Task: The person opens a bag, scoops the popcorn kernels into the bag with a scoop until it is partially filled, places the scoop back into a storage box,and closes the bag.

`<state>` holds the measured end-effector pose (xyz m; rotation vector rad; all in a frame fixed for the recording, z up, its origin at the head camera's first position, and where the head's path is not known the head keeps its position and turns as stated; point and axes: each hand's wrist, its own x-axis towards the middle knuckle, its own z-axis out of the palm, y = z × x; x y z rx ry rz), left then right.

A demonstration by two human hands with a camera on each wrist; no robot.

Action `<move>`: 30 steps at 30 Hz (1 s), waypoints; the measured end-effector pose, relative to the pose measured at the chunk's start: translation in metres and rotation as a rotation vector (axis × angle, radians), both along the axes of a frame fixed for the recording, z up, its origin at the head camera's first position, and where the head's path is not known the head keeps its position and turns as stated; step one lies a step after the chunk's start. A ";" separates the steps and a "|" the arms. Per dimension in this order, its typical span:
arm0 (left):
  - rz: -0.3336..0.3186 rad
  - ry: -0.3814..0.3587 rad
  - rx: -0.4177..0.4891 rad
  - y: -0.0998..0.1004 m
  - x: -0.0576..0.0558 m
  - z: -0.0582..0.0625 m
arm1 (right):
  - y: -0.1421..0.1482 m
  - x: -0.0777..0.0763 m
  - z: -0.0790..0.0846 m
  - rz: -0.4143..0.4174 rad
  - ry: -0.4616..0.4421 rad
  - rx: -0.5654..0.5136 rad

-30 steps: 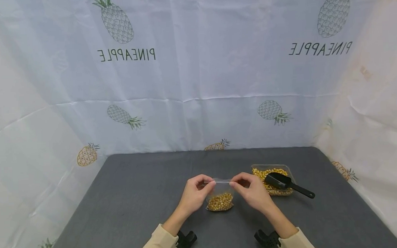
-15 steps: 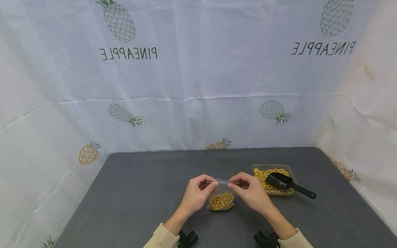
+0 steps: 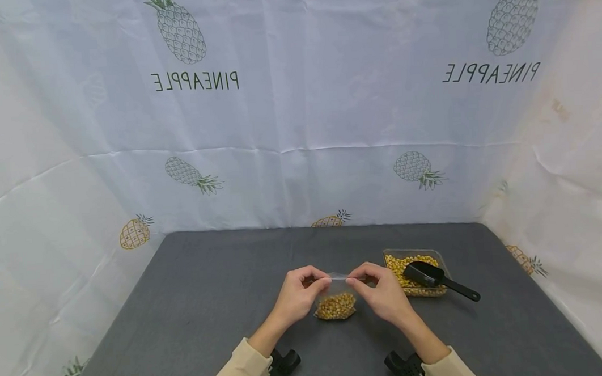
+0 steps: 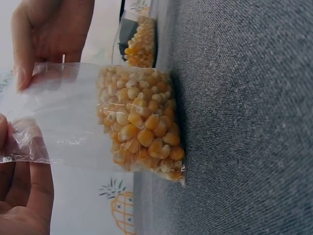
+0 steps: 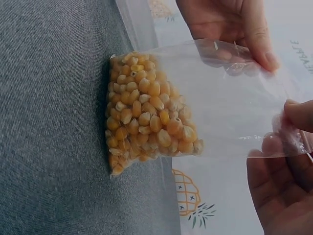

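A clear plastic zip bag [image 3: 335,306] stands upright at the middle of the table, its lower part filled with yellow corn kernels [image 4: 139,120]. My left hand [image 3: 297,293] pinches the top edge of the bag at its left corner between thumb and fingers. On the opposite corner, my right hand [image 3: 380,290] pinches the same edge in the same way. Between the two hands the top edge is stretched nearly straight. Both wrist views show the bag's bottom at the grey cloth and the clear upper part [image 5: 220,98] above the kernels.
Right of the bag, a clear plastic container [image 3: 440,258] holds more corn kernels. A black scoop [image 3: 428,274] lies across it, handle jutting over the right side. Grey cloth [image 3: 224,283] covers the table, and a pineapple-print curtain [image 3: 297,108] hangs behind.
Both hands keep their pinch on the bag's top edge. The right hand has shifted slightly toward the left one, narrowing the gap. The whole view has shifted a little.
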<state>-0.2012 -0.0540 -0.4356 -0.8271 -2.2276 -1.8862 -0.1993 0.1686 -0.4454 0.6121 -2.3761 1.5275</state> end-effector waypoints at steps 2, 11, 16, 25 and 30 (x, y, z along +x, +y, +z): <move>0.007 -0.009 -0.002 0.000 0.000 0.001 | 0.000 0.000 0.001 0.003 0.001 -0.001; -0.022 -0.020 0.041 -0.001 0.001 0.004 | 0.002 0.001 0.006 0.027 -0.012 -0.016; -0.032 -0.006 0.031 -0.001 0.002 0.006 | 0.003 0.001 0.008 0.041 -0.050 -0.021; -0.017 0.019 -0.010 -0.002 0.004 0.008 | 0.011 -0.001 0.009 0.047 -0.087 0.016; -0.006 0.012 -0.009 -0.002 0.003 0.008 | 0.015 -0.002 0.009 0.032 -0.088 0.028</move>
